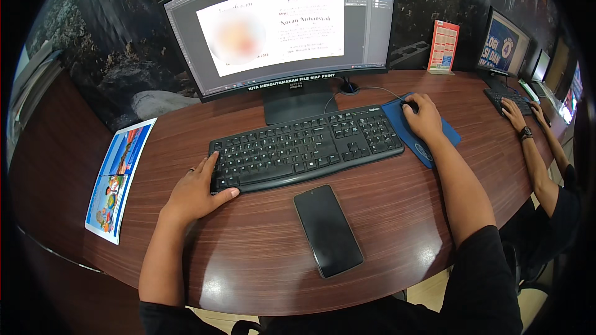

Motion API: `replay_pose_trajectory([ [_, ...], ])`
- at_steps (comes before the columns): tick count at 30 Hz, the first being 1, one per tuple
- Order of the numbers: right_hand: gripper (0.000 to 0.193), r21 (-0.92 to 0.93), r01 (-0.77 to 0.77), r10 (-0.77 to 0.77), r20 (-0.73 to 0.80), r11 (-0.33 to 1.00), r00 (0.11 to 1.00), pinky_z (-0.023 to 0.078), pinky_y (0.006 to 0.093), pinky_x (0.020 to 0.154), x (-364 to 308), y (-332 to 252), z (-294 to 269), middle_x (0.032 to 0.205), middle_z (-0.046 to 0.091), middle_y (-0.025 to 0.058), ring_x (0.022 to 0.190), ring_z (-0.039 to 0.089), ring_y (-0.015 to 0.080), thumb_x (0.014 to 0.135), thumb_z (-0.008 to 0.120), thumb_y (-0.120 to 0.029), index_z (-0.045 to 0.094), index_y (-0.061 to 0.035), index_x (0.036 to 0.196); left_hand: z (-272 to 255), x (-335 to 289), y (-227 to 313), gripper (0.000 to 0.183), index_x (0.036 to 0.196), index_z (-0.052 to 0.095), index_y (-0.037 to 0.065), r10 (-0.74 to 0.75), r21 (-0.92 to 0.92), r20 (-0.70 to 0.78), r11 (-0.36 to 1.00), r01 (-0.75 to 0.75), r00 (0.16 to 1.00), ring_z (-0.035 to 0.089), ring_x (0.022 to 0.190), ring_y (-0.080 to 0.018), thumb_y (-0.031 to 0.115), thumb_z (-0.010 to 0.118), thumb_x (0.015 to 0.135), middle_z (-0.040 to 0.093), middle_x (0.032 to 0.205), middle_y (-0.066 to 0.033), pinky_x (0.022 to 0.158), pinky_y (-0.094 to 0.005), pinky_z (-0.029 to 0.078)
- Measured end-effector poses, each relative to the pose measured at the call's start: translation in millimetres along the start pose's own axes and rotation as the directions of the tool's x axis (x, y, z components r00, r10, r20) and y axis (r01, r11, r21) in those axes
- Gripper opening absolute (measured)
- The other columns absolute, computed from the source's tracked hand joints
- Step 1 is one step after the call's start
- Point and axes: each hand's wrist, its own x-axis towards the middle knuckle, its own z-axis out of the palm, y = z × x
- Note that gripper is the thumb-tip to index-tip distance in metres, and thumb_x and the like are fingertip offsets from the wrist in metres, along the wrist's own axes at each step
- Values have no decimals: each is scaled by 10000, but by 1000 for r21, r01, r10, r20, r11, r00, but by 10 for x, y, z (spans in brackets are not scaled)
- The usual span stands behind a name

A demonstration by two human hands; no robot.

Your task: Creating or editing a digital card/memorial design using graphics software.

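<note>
Head view: left hand [197, 189] lay flat at left end of black keyboard [307, 146], grip loose, holding nothing; right hand [423, 116] right of keyboard, grip closed over mouse [410, 107] on blue pad [428, 146]; dark phone [328, 229] on counter [261, 254] just below keyboard.

An office or print-shop workroom: a long curved wooden tabletop [397, 211] carries a wide monitor [282, 25] showing a layout program, a keyboard [304, 146] and printed sheets [118, 177]. Alongside, another person [546, 174] types at a second monitor [504, 43], with a small desk calendar [443, 46] between.
</note>
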Motion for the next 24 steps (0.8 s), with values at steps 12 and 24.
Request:
replay_pose_trajectory([
  [12,271,57,44,-43,-17,997,999,515,465,1004,-14,-12,-2,1235,688,164,1155,658,384,927,710,-232,738,-64,1138,-3,-11,27,1038,1619,335,11,-2,-1,-11,1000,2,1000,469,1438,-517,617,740,879,505,1522,-351,1228,-502,371],
  [24,246,56,60,-58,-46,997,997,529,447,973,-31,-38,-18,1212,692,164,1131,669,374,934,715,-220,742,-53,1113,44,-3,-1,1043,1613,342,1,12,-11,-30,1000,-13,999,512,1404,-502,594,761,865,513,1519,-346,1185,-507,417],
])
